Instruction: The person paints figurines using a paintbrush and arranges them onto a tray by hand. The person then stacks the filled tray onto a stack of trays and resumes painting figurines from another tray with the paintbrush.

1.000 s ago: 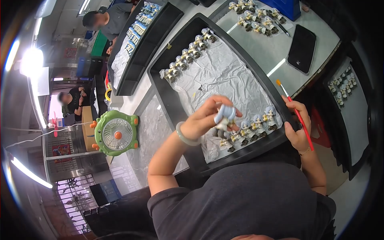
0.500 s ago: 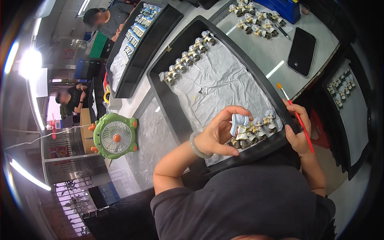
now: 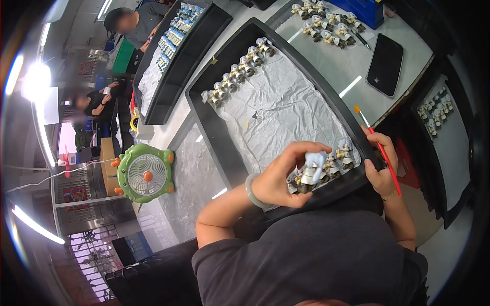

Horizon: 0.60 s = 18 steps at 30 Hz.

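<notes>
My left hand (image 3: 286,176), with a pale bracelet at the wrist, is closed around a small figurine (image 3: 313,168) with light-blue hair and a white outfit. The figurine is held over the near end of a black tray (image 3: 217,148) lined with crumpled white paper (image 3: 275,102). Beside and partly behind it stand several similar figurines (image 3: 344,152), some hidden by my fingers. My right hand (image 3: 380,166) grips a thin red paintbrush (image 3: 385,158) with its orange tip upward, at the tray's right edge. Another row of figurines (image 3: 242,70) lines the far end.
Loose figurines (image 3: 334,33), a pen (image 3: 361,40), a black phone (image 3: 385,65) and a blue bin (image 3: 365,11) lie beyond the tray. A green fan (image 3: 147,174) stands left. Another filled tray (image 3: 191,56) is behind; one more (image 3: 459,153) is right. Two people sit farther back.
My left hand has moved right and toward me with the figurine, which has turned in the fingers. My right hand has stayed nearly still. A person in the background has shifted their arms.
</notes>
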Tool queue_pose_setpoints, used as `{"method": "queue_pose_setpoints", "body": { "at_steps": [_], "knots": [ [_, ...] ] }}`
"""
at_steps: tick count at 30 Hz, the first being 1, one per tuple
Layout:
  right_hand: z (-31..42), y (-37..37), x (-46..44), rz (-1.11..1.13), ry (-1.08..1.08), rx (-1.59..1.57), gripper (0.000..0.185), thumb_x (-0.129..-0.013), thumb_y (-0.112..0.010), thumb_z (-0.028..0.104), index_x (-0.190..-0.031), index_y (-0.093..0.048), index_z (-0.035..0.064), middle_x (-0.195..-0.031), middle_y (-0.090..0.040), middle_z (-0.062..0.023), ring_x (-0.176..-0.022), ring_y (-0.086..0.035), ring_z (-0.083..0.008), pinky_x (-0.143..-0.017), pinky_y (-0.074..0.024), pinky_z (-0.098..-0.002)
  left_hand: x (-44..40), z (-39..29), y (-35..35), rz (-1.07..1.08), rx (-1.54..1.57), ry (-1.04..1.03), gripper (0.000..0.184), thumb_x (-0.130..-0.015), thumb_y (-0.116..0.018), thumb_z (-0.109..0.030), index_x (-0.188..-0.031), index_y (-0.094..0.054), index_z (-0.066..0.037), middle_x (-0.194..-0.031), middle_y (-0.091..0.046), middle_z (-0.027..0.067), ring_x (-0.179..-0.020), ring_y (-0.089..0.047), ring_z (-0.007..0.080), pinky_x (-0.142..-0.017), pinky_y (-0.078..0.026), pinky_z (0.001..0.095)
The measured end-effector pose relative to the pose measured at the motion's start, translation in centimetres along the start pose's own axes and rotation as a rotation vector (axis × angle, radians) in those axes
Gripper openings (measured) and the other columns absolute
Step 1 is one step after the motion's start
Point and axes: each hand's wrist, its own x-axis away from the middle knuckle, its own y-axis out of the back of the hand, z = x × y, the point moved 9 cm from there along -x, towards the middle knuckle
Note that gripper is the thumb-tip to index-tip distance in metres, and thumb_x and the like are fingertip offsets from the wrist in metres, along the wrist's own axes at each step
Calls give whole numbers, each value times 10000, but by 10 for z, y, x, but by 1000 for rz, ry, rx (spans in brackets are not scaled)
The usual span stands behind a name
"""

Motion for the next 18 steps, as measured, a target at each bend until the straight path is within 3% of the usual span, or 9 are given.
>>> {"method": "queue_pose_setpoints", "body": {
  "at_steps": [4, 5, 9, 12, 16, 18],
  "knots": [
    [4, 0, -1, 4, 23, 36, 463, -630, -494, -28, -1090, -447, -19, -1185, -521, -239, -1024, -558, -248, -905, -389, -296, 3, 6, 3, -4, -346, 50, 477, -643, -678, -23, -1095, -534, -70, -1117, -516, 78, -906, -526, 162, -751, -434, 271],
    [2, 0, 0, 4, 5, 27, 462, -631, -494, -25, -1091, -447, -19, -1186, -520, -239, -1025, -557, -248, -903, -389, -296, 5, 13, 4, -18, -225, 199, 329, -697, -649, -8, -1013, -569, -50, -1051, -543, 56, -842, -540, 137, -697, -436, 246],
    [-1, -1, 0, -1, -4, -4, 460, -636, -496, -11, -1093, -448, -19, -1190, -518, -238, -1020, -555, -242, -889, -394, -294, 8, 44, 8, -26, -240, 422, 261, -767, -583, 19, -1020, -544, -32, -937, -579, 41, -762, -529, 92, -691, -438, 235],
    [-2, -1, 1, -8, 4, -12, 457, -640, -500, -4, -1094, -447, -18, -1189, -520, -239, -1004, -557, -233, -877, -399, -293, 6, 52, 22, -185, -187, 394, 295, -763, -580, 38, -1046, -520, -18, -933, -580, 37, -766, -534, 91, -700, -443, 234],
    [0, 0, 0, -1, 34, 11, 452, -647, -511, 6, -1093, -447, -20, -1186, -521, -244, -966, -566, -226, -865, -405, -289, 3, 36, 21, -241, -194, 199, 308, -753, -561, 86, -1042, -513, -11, -938, -581, 46, -784, -557, 113, -701, -442, 226],
    [0, 0, 0, 11, 19, 17, 447, -652, -518, 10, -1092, -448, -22, -1185, -520, -247, -942, -572, -222, -847, -414, -283, -1, 19, -2, -64, -431, -7, 344, -725, -568, 68, -1052, -529, -30, -979, -584, 70, -804, -579, 185, -701, -448, 283]
  ]
}}
